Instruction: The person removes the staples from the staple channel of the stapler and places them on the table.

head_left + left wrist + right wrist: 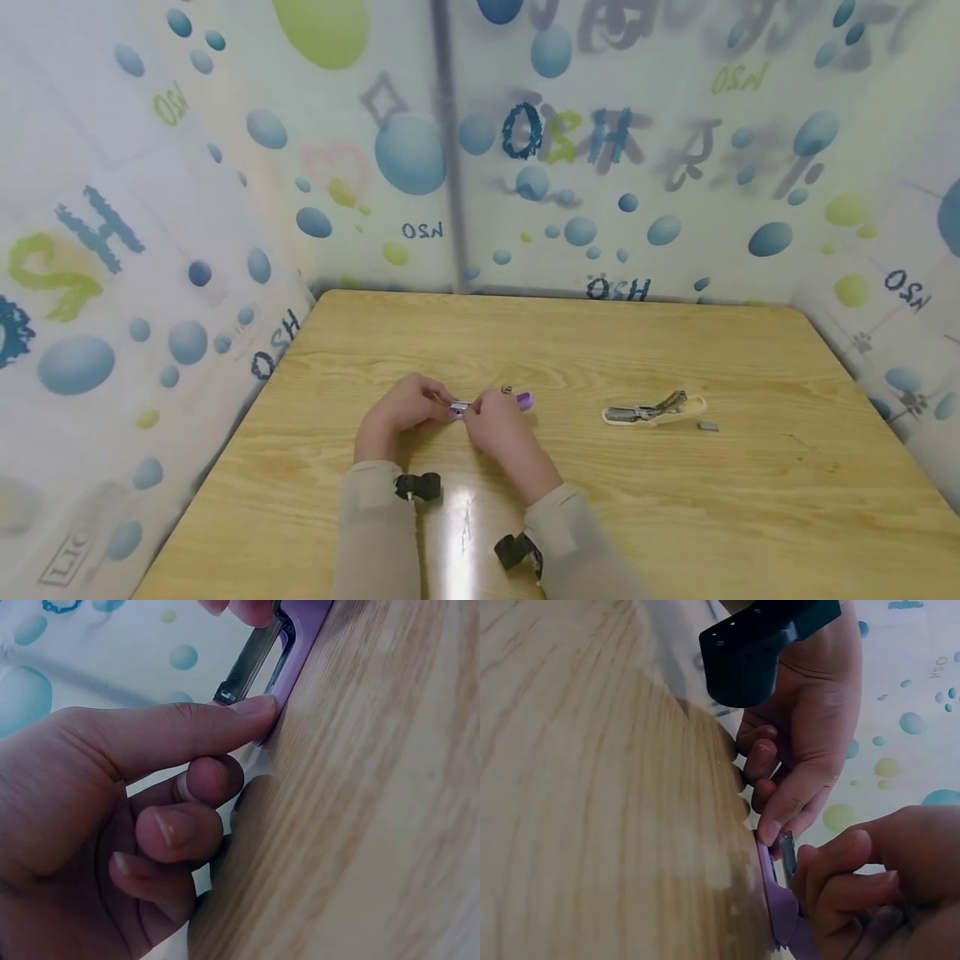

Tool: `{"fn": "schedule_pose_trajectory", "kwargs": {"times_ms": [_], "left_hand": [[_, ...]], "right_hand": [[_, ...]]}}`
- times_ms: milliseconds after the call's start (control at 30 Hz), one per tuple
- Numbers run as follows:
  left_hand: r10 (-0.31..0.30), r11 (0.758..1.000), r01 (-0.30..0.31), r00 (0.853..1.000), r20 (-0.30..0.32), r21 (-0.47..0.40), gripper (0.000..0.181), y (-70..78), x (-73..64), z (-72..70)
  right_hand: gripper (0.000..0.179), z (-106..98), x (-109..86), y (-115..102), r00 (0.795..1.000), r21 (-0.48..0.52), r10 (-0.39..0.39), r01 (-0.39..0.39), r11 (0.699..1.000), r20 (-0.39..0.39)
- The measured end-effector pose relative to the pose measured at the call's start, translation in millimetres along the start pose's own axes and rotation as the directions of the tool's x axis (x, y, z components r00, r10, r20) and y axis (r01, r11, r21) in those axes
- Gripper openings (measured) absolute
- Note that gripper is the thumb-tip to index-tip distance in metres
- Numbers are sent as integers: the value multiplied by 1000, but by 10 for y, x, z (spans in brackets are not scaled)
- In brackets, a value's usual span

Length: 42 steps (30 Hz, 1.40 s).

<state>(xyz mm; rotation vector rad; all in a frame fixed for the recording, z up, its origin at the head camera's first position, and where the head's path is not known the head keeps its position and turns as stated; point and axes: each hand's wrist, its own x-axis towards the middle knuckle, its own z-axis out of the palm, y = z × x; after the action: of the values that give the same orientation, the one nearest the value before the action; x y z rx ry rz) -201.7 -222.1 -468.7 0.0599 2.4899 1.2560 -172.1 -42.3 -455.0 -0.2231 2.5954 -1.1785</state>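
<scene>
Bubble-patterned walls [660, 196] stand beyond the wood-grain table [750, 517], where a purple stapler [527, 402] lies opened beneath both hands, its purple end jutting out just past the right-hand side of the grip. Thumb and finger of the left hand [408, 406] pinch its other end, while the right hand [495, 423] grips it near the metal rail [247, 664]; well to the right of both, an opened cream stapler [652, 412] sits beside a small grey staple strip [708, 426].
</scene>
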Motion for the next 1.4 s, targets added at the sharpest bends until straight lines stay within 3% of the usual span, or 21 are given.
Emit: {"fn": "schedule_pose_trajectory", "kwargs": {"times_ms": [267,467,733,800,1033,1233,1400], "left_hand": [[1,1000,-1,1000,-10,-3,13,28,-14,-11],[0,1000,0,1000,4,-19,14,7,-8,-1],[-12,1000,12,1000,14,-7,13,-16,-27,10],[-13,1000,13,1000,14,-17,12,0,-30,6],[-1,1000,1,1000,1,-16,13,45,-31,-17],[-3,1000,3,1000,11,-13,13,36,-36,-18],[-1,1000,1,1000,12,-12,13,33,-35,-20]], "right_hand": [[21,61,24,4,1000,3,-11,11,1000,-6],[21,21,21,0,999,98,42,-41,994,-14],[25,76,-10,0,998,164,41,-50,985,57],[25,84,-3,-6,997,213,52,-62,975,54],[25,69,41,-27,995,435,95,-102,894,37],[23,130,52,-38,993,357,114,-104,928,-6],[18,166,49,-67,993,361,113,-90,928,-45]]}}
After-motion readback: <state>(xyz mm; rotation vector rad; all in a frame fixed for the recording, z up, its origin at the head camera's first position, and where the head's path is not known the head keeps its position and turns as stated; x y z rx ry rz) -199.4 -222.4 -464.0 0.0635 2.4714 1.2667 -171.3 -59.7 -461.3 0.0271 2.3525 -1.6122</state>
